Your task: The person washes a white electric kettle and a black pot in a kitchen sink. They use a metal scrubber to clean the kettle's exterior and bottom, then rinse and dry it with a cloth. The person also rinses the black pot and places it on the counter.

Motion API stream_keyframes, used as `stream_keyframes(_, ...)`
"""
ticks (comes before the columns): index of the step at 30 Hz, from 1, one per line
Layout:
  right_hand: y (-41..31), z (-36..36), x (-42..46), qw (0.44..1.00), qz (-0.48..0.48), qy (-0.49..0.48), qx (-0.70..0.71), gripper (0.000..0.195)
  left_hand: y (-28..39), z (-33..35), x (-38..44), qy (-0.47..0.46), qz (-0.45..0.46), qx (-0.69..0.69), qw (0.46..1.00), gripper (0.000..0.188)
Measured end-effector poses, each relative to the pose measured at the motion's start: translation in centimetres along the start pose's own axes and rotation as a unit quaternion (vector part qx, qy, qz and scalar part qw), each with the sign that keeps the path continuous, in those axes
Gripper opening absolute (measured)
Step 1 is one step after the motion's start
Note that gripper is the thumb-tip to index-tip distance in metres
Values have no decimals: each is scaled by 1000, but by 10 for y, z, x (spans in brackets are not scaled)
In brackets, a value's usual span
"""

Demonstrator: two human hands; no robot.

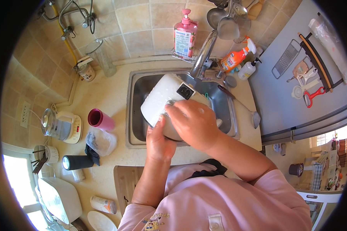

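Observation:
A white appliance body [159, 95] with a black power inlet socket [185, 91] is tilted over the stainless steel sink [138, 121], its surface wet with drops and some foam. My left hand [160, 143] grips its lower edge, thumb on the side wall. Pressed on the white wall is my right hand [193, 124], its fingers closed on a silvery scouring pad [170, 102]; most of the pad is hidden under them. The chrome faucet [203, 55] stands behind the appliance. Beneath the appliance, the sink's contents are mostly hidden.
Right of the sink lies a ladle [239, 101], near an orange spray bottle [234, 60] and a white pump bottle [247, 70]. A pink soap bottle [185, 36] stands on a wire rack. Leftward are a pink tumbler [102, 119], a plastic container [101, 141] and a glass kettle [59, 124].

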State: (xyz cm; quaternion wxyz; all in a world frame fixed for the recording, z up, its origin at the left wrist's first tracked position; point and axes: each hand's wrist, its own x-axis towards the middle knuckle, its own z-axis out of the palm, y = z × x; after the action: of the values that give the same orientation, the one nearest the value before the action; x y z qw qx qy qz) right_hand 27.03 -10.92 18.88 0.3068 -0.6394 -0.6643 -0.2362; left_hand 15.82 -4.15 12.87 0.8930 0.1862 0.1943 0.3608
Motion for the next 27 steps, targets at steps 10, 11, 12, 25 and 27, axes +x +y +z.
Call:
stream_keyframes(10,-1,-9,-21,997,-37,28,61,21,7,2,0,-51,12,-24,998,57)
stream_keyframes(11,-4,-7,-9,997,-29,44,48,20,7,5,-3,-43,17,-12,999,58)
stream_keyframes(12,-6,-5,-3,997,-22,61,34,20,8,6,-4,-36,21,2,999,58)
stream_keyframes(25,-8,11,-38,989,-22,-27,141,33,18,-6,-3,-38,-8,-54,998,57)
stream_keyframes(27,-4,7,-37,990,-32,-1,137,33,18,-9,-1,-40,3,-64,997,58)
